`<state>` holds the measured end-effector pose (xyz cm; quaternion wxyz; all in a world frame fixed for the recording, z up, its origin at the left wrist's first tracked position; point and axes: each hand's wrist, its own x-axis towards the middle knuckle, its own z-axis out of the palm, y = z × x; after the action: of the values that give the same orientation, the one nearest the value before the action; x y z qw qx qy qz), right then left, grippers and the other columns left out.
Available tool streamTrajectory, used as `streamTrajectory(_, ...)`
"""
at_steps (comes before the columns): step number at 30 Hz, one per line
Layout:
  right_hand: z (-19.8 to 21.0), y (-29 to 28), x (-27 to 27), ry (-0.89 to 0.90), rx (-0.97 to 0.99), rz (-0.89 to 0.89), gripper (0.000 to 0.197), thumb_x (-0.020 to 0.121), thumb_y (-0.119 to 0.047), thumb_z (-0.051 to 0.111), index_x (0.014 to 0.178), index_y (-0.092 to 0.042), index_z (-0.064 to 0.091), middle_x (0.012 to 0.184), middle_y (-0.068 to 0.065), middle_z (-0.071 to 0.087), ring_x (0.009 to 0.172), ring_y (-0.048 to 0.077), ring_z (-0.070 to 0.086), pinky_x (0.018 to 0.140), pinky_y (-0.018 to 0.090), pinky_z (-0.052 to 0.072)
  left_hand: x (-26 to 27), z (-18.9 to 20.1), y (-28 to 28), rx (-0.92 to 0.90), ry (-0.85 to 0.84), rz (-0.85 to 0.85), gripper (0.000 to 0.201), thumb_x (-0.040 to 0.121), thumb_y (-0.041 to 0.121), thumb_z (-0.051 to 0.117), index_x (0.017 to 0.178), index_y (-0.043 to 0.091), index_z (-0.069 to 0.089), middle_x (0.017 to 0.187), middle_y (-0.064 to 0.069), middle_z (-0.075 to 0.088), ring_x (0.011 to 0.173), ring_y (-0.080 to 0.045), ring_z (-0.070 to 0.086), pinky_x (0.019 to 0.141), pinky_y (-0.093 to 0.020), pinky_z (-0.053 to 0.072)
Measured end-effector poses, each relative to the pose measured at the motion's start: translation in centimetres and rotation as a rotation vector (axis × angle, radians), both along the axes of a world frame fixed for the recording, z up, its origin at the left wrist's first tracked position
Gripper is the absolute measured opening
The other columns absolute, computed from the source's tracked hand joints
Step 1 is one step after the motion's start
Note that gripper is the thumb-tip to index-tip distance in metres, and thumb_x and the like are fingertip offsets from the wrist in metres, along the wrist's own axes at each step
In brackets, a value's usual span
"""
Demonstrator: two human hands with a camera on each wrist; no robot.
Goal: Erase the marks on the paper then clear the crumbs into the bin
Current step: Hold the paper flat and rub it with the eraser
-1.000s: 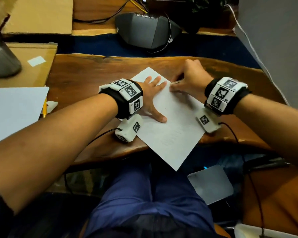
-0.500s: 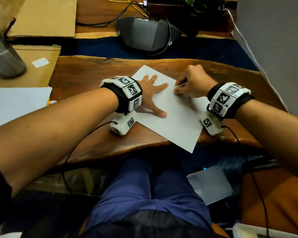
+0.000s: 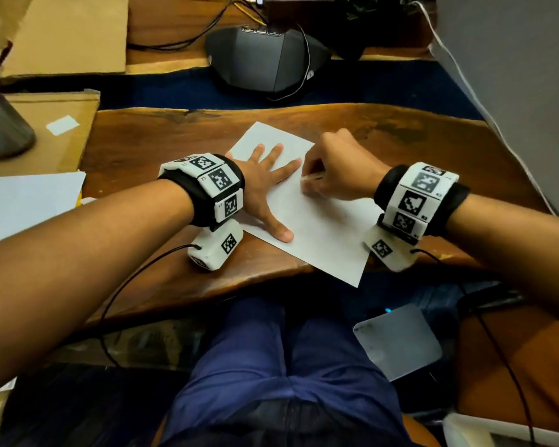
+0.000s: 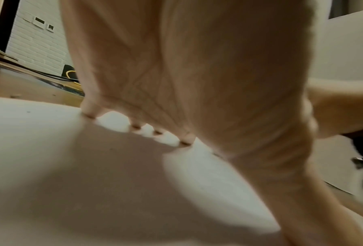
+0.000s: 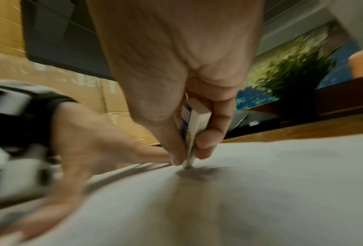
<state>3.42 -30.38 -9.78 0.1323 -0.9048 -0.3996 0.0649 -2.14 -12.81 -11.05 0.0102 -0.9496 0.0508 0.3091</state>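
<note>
A white sheet of paper (image 3: 320,221) lies slanted on the wooden table (image 3: 142,150), one corner hanging past the near edge. My left hand (image 3: 268,185) lies flat on its left part, fingers spread and straight, fingertips (image 4: 184,141) pressing the paper (image 4: 50,149). My right hand (image 3: 333,169) pinches a white eraser (image 5: 194,129) in a blue-printed sleeve between thumb and fingers. The eraser's tip touches the paper (image 5: 281,183) just right of the left index finger. No marks or crumbs are plain to see. No bin is in view.
A dark conference speaker (image 3: 265,59) with cables sits behind the table. Cardboard (image 3: 46,130) and a grey cylinder (image 3: 0,124) stand at the left, above another white sheet (image 3: 23,204). A grey pad (image 3: 397,343) lies low at the right, beside my legs.
The paper has slid away from me, so less of it overhangs the near edge. My right hand has moved a little with the eraser on the sheet. The left hand stays flat.
</note>
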Motion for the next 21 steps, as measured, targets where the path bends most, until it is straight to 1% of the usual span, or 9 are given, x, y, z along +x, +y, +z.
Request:
streamTrajectory(2, 0.4, 0.2, -1.6, 0.083, -0.048, 0.123, 0.015, 0.08, -0.026, 0.082, 0.089, -0.014, 0.08, 0.081, -0.001, 0.075, 0.07, 0.012, 0.068, 0.066, 0.029, 0.059, 0.1, 0.1, 0.1, -0.001, 0.016, 0.001, 0.145, 0.044, 0.09, 0.066, 0.141, 0.047, -0.033, 0.151, 0.007, -0.044, 0.144, -0.025, -0.031, 0.113, -0.07, 0.001)
streamTrajectory(3, 0.7, 0.3, -1.3, 0.099, -0.063, 0.121, 0.015, 0.08, -0.027, 0.082, 0.089, -0.015, 0.08, 0.082, -0.003, 0.076, 0.07, 0.011, 0.068, 0.067, 0.028, 0.059, 0.1, 0.2, 0.1, -0.002, 0.018, 0.003, 0.145, 0.044, 0.09, 0.066, 0.14, 0.048, -0.034, 0.151, 0.007, -0.044, 0.144, -0.025, -0.031, 0.113, -0.07, 0.0)
streamTrajectory(7, 1.1, -0.2, 2.1, 0.033, 0.014, -0.112, 0.012, 0.08, -0.023, 0.081, 0.086, -0.012, 0.081, 0.081, 0.002, 0.076, 0.069, 0.014, 0.068, 0.067, 0.037, 0.061, 0.2, -0.1, 0.0, -0.007, 0.007, 0.0, 0.146, 0.039, 0.092, 0.065, 0.139, 0.051, -0.033, 0.153, 0.008, -0.041, 0.145, -0.025, -0.029, 0.112, -0.071, 0.001)
streamTrajectory(9, 0.8, 0.3, 0.4, 0.019, -0.01, -0.041, 0.008, 0.079, -0.017, 0.08, 0.084, -0.011, 0.08, 0.078, 0.003, 0.075, 0.067, 0.016, 0.068, 0.065, 0.038, 0.061, 0.2, 0.0, 0.1, 0.009, 0.017, -0.005, 0.147, 0.039, 0.093, 0.064, 0.14, 0.049, -0.034, 0.152, 0.007, -0.042, 0.145, -0.025, -0.03, 0.112, -0.071, 0.001)
streamTrajectory(12, 1.0, 0.5, -2.0, 0.098, -0.079, 0.108, 0.009, 0.079, -0.02, 0.079, 0.084, -0.013, 0.08, 0.078, 0.0, 0.075, 0.067, 0.014, 0.068, 0.063, 0.03, 0.06, 0.2, 0.1, 0.0, 0.009, 0.031, -0.01, 0.147, 0.042, 0.092, 0.064, 0.141, 0.046, -0.034, 0.15, 0.006, -0.045, 0.144, -0.026, -0.031, 0.112, -0.071, 0.001)
streamTrajectory(14, 1.5, 0.1, 0.2, 0.075, -0.066, 0.002, 0.011, 0.08, -0.025, 0.08, 0.084, -0.014, 0.08, 0.079, 0.0, 0.075, 0.068, 0.013, 0.068, 0.066, 0.031, 0.059, 0.3, 0.0, 0.0, 0.001, 0.026, -0.012, 0.146, 0.04, 0.093, 0.064, 0.14, 0.049, -0.035, 0.151, 0.006, -0.044, 0.145, -0.026, -0.031, 0.112, -0.071, 0.001)
streamTrajectory(16, 1.5, -0.2, 1.8, 0.037, -0.01, -0.107, 0.009, 0.08, -0.021, 0.079, 0.082, -0.012, 0.08, 0.078, 0.002, 0.075, 0.068, 0.016, 0.068, 0.067, 0.034, 0.06, 0.3, -0.2, 0.1, -0.011, 0.012, -0.01, 0.147, 0.037, 0.094, 0.063, 0.138, 0.052, -0.035, 0.152, 0.007, -0.043, 0.145, -0.026, -0.03, 0.112, -0.071, 0.0)
streamTrajectory(19, 1.1, 0.4, -0.9, 0.026, -0.052, 0.035, 0.004, 0.078, -0.015, 0.077, 0.08, -0.011, 0.078, 0.074, 0.002, 0.073, 0.067, 0.018, 0.067, 0.062, 0.032, 0.058, 0.3, -0.2, 0.3, -0.001, 0.022, -0.017, 0.147, 0.038, 0.094, 0.062, 0.139, 0.049, -0.036, 0.151, 0.007, -0.044, 0.144, -0.026, -0.031, 0.112, -0.072, 0.001)
streamTrajectory(21, 1.2, 0.2, -2.2, 0.109, -0.087, 0.119, 0.006, 0.078, -0.019, 0.078, 0.08, -0.013, 0.079, 0.073, -0.001, 0.073, 0.064, 0.013, 0.066, 0.06, 0.028, 0.056, 0.4, -0.2, 0.2, 0.005, 0.026, -0.026, 0.147, 0.039, 0.094, 0.062, 0.139, 0.048, -0.036, 0.15, 0.006, -0.046, 0.144, -0.026, -0.032, 0.112, -0.071, 0.001)
